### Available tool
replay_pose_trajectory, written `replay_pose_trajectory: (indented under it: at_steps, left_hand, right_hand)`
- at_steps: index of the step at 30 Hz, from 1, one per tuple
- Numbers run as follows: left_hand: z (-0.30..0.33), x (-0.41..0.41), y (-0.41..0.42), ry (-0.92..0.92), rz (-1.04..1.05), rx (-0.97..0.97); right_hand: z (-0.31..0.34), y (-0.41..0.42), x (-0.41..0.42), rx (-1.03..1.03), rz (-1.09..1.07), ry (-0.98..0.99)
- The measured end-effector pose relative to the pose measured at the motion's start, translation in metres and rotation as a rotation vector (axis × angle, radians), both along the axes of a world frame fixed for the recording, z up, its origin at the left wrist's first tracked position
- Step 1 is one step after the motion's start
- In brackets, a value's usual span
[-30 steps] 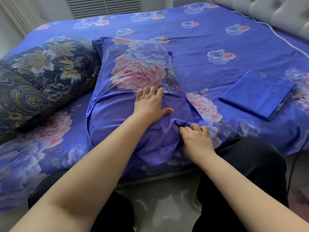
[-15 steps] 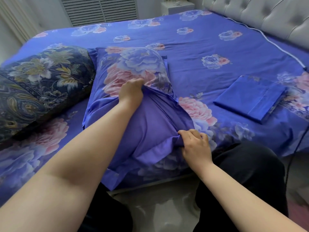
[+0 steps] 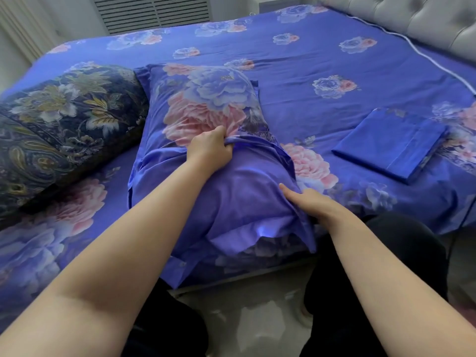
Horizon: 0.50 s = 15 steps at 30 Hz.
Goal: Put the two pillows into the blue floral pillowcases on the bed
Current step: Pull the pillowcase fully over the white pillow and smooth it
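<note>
Dark pillow [image 3: 59,130]: waits bare on the left of the bed [image 3: 296,63], touching the one I work on.
My left hand [image 3: 210,148]: curled tight on the pillowcase's flap [image 3: 247,181], so the flap covers the pillow's end.
Pillow in pillowcase [image 3: 206,99]: under both hands, almost all inside.
My right hand [image 3: 307,202]: flat, fingers straight, pressing the case's side; it seems to hold nothing.
Folded pillowcase [image 3: 389,144]: well off to my right, for later.

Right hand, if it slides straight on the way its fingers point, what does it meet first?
Probably the pillowcase flap: the right hand lies flat against it, fingers pointing up-left toward the left hand. Depth is unclear.
</note>
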<state>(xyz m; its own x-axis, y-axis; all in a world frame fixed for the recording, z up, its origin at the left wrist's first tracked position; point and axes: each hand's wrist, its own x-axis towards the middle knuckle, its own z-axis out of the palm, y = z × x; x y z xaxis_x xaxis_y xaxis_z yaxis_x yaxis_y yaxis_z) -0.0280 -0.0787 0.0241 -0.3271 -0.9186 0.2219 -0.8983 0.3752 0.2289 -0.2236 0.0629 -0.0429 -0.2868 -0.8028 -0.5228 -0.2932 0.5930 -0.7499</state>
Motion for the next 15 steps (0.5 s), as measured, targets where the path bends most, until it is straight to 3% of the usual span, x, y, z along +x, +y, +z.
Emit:
replay_pose_trajectory:
  at_steps: [2,3,6,9,12,15]
  left_hand:
    - [-0.003,-0.001,0.002,-0.024,-0.014,-0.033]
    - [-0.004,-0.002,0.002,-0.023,-0.013,-0.042]
    - [-0.001,0.006,0.0,0.034,0.05,-0.046]
    - [0.005,0.026,-0.005,0.133,0.137,0.03]
    - [0.012,0.039,0.0,0.041,0.072,0.173]
    - [0.02,0.052,0.017,-0.064,0.04,0.222]
  right_hand:
    - [-0.002,-0.005,0.009,-0.019,-0.045,-0.318]
    - [-0.001,-0.007,0.012,-0.043,-0.088,-0.385]
    - [0.006,-0.005,0.016,-0.224,-0.117,-0.304]
    - [0.028,0.005,-0.003,-0.394,0.077,-0.279]
    - [0.038,0.002,-0.032,-0.385,0.262,0.02]
    - [0.021,-0.012,-0.062,-0.276,0.167,0.368]
